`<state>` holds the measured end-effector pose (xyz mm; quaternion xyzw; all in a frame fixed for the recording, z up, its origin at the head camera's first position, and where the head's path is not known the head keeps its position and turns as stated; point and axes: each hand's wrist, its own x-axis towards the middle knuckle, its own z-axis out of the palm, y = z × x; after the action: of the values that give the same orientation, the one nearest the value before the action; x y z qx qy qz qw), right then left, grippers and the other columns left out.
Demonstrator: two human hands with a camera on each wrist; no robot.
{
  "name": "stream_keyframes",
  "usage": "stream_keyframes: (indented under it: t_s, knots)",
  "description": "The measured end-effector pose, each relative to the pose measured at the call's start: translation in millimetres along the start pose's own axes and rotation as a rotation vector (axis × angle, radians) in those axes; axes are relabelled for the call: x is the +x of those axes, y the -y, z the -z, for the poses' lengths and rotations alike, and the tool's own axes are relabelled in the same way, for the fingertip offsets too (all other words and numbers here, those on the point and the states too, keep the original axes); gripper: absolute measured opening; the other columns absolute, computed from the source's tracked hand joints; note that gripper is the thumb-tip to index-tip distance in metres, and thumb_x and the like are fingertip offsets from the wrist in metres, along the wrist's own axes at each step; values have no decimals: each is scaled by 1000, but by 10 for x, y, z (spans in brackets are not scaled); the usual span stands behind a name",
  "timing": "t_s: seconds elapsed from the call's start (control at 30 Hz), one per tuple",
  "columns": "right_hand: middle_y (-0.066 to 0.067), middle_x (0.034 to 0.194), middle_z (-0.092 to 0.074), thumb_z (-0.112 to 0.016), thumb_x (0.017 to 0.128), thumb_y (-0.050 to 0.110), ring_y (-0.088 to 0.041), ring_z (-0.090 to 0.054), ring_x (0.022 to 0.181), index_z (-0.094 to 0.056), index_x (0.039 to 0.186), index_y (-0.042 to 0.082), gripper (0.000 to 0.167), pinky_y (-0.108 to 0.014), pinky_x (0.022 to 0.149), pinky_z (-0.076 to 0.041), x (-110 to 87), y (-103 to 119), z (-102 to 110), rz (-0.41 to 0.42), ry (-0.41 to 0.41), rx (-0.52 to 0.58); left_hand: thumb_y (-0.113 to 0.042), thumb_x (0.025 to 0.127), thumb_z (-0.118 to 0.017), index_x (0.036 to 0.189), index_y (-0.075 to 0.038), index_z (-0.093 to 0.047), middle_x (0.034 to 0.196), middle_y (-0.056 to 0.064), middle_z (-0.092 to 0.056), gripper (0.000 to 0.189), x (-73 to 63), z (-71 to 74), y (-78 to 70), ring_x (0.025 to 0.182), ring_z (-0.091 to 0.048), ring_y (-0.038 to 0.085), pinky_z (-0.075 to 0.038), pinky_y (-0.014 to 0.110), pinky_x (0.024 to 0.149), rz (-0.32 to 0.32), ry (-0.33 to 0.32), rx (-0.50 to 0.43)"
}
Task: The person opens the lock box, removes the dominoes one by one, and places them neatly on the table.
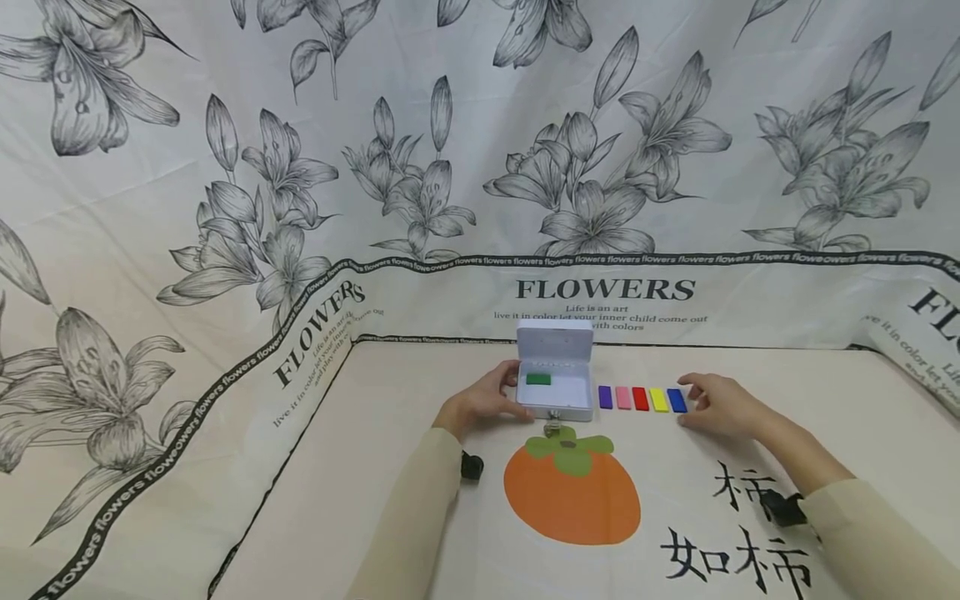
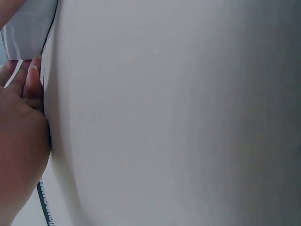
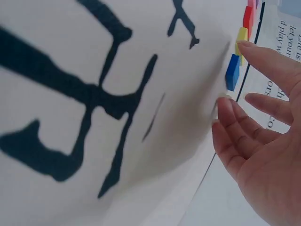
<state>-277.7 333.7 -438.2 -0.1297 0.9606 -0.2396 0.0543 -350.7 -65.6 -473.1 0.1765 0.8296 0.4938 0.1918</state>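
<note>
A small white hinged box stands on the table with its lid raised; one green block lies inside. My left hand holds the box by its left side, thumb at the front corner and fingers toward the back. In the left wrist view only part of the box shows above the fingers. To the right of the box is a row of blocks: purple, pink, red, yellow and blue. My right hand is spread beside the blue block, its fingers holding nothing.
A metal clasp hangs at the box's front. The pale tablecloth bears a printed orange persimmon and black characters. Behind the table hangs a flower-printed curtain with a lettered border.
</note>
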Motion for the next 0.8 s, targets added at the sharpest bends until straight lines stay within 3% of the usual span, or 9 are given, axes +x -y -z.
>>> stream_keyframes:
  t_s: [0.17,0.33,0.53,0.8]
  knots:
    - [-34,120,-59,-80,87,19,-40,-60,100,-46,139,-15,72,-54,85,-54,-77,66,65,1,23,-15,-16,73,-92,158,-20,-35,136,4,-52,103,2,3,6,126,-45,22,-34,42,115,2,-2,-8]
    - [-38,129,-54,-80,88,23,-50,-59,110,-47,139,-14,72,-60,89,-53,-125,134,94,41,-6,-38,-15,73,-92,157,-19,-36,136,4,-52,102,6,-4,20,126,-45,22,-35,42,114,-3,0,-9]
    - [-34,129,-56,-80,89,24,-48,-60,110,-52,137,-11,66,-59,88,-54,-105,311,103,108,-72,-38,-16,73,-92,157,-20,-36,135,2,-52,101,21,-5,36,125,-46,20,-35,41,113,1,-7,11]
    - [-28,128,-59,-78,90,24,-44,-60,111,-56,136,-6,59,-58,89,-54,-21,632,52,176,-91,-9,-18,72,-93,157,-21,-36,135,2,-52,102,30,-4,28,125,-46,20,-35,41,113,12,-10,9]
